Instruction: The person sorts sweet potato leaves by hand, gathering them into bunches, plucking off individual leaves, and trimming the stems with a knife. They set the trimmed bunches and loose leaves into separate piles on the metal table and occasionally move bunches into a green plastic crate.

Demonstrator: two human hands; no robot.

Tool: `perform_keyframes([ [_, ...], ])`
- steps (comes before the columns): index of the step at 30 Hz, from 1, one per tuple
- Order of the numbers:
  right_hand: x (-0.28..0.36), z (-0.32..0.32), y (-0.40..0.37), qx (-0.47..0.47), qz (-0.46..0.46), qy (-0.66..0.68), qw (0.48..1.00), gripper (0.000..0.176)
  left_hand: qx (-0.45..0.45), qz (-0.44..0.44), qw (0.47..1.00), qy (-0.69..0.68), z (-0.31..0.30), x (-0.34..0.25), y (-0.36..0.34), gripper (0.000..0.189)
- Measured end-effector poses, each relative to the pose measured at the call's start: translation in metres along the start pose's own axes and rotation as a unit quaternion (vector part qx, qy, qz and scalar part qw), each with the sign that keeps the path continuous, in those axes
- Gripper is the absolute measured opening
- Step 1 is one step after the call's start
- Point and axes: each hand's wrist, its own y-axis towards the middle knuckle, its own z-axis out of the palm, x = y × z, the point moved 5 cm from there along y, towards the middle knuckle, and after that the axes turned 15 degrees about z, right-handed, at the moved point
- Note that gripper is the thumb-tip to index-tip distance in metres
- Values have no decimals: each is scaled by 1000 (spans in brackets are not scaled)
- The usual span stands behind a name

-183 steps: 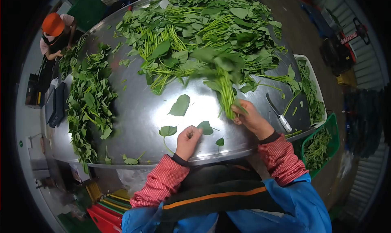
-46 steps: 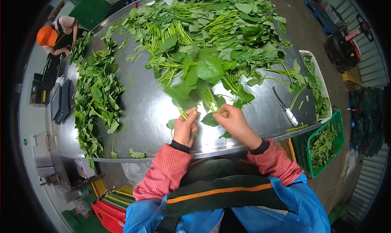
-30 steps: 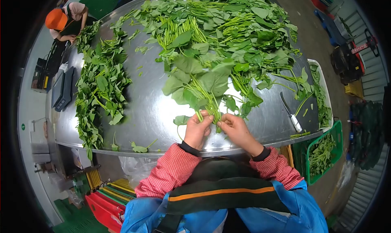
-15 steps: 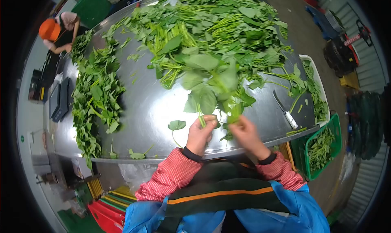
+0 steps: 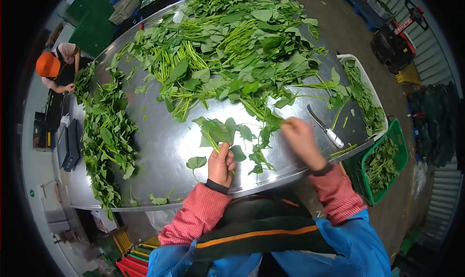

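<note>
My left hand (image 5: 221, 165) is closed around the stems of a small bunch of leafy greens (image 5: 216, 131), held upright above the steel table near its front edge. To its right is my right hand (image 5: 301, 140), blurred by motion, its fingertips close to a leaf; whether they grip anything does not show. Between the hands, loose leafy sprigs (image 5: 261, 153) lie on the metal. One single leaf (image 5: 196, 163) rests just left of my left hand. Beyond both hands spreads a large heap of leafy greens (image 5: 232, 39) with pale green stems.
A white-handled knife (image 5: 334, 137) lies on the steel table (image 5: 160, 163) at right. A long row of greens (image 5: 109, 141) runs along the left side. Off the right edge stand a white bin (image 5: 375, 95) and a green crate (image 5: 399, 156). A co-worker (image 5: 60, 66) is at far left.
My right hand has moved right and forward, away from my left hand. The leaves between them have come down onto the table. My left hand still holds stems. The view has shifted.
</note>
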Motion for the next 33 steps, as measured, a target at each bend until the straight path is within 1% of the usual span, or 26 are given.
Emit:
perform_keyframes([
  [1, 26, 26, 5, -20, -71, -89, 993, 15, 0, 4, 1000, 2, 4, -1, 0, 15],
  [2, 46, 44, 11, -40, -140, -178, 973, 14, -3, 6, 1000, 3, 4, -1, 0, 15],
  [5, 39, 81, 51, -95, -166, -299, 935, 14, -10, 12, 1000, -2, 0, 1, -3, 14],
  [8, 37, 70, 69, 14, -43, -205, 978, 18, -11, 26, 999, -18, -8, -4, 1, 14],
  [9, 14, 74, 86, 131, -51, 51, 989, 22, -15, 29, 999, -22, -12, -7, 0, 14],
  [10, 40, 47, 63, 225, 146, 151, 952, 24, -17, 29, 999, -25, -16, -8, -1, 14],
  [12, 24, 37, 64, 296, 124, 184, 929, 20, -7, 30, 999, -32, -12, -11, 1, 15],
  [15, 10, 40, 48, 272, 200, 233, 912, 19, 27, 42, 998, -34, 8, -22, 6, 16],
  [17, 26, 38, 35, 243, 85, 188, 948, 21, 48, 65, 997, -17, 26, -32, 9, 16],
  [19, 33, 39, 27, 203, -24, 133, 970, 23, 74, 89, 993, 2, 43, -42, 14, 17],
  [22, 39, 40, 12, 173, -8, 49, 984, 23, 85, 111, 990, -6, 58, -46, 22, 18],
  [26, 36, 42, 11, 147, -27, 73, 986, 24, 77, 112, 991, -7, 61, -42, 27, 17],
  [29, 49, 41, 3, 144, -31, 82, 986, 25, 74, 105, 992, 3, 62, -37, 25, 19],
  [32, 37, 45, 8, 99, -23, -126, 987, 19, 65, 104, 992, -12, 52, -34, 28, 26],
  [33, 40, 40, 5, 43, -82, -198, 976, 17, 72, 89, 993, -8, 49, -33, 26, 28],
])
